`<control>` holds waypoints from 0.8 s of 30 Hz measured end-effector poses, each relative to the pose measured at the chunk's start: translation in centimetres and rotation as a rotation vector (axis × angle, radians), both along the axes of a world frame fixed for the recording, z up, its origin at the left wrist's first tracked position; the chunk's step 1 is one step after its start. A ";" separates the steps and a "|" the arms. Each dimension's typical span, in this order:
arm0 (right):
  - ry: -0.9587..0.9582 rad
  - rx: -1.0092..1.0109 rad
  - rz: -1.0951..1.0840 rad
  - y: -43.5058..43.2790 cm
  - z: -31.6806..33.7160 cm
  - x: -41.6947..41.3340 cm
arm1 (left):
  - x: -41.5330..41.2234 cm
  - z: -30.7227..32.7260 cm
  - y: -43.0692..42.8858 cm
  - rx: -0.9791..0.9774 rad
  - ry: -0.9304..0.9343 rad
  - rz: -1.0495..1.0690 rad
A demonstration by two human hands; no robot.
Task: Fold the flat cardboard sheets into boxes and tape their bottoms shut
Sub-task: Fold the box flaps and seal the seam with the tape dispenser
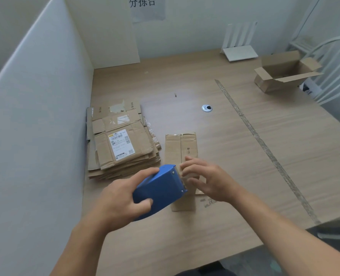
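A wooden table (284,136), walled by a white partition (36,136) at left, holds stacked cardboard sheets (121,144) left of centre and a folded box (182,144) at centre. The left hand (117,202) grips a blue tape dispenser (161,188); the right hand (207,180) touches its front with half-curled fingers, grip unclear.

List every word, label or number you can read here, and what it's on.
"分拣台": paper sign on the back wall, top cropped.
Shipping label on the flat cardboard stack: barcodes and print, too small to read.
Printed codes on the stack's far flaps: blurred.
Small mark on the folded box: unreadable.
Scribbles on the table: unreadable.
Blue tape dispenser: no text shows.
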State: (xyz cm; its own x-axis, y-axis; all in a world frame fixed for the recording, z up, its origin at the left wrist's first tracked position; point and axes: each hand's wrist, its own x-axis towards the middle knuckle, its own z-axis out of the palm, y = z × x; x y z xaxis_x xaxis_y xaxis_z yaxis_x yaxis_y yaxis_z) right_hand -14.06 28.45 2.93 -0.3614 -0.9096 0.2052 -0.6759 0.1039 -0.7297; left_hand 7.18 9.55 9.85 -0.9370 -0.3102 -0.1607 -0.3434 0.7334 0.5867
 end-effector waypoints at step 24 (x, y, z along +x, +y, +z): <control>-0.524 0.145 -0.483 4.5 4.5 0.1 | -1.4 6.2 -5.3 -0.001 -0.133 -0.083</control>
State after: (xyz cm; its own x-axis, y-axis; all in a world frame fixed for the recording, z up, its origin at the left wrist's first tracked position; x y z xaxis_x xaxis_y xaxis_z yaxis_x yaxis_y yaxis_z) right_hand -13.94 32.95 7.44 -0.7470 -0.6289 -0.2156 -0.0953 0.4223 -0.9014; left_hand 5.80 4.21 16.08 -0.9298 -0.2330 -0.2849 -0.3565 0.7632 0.5390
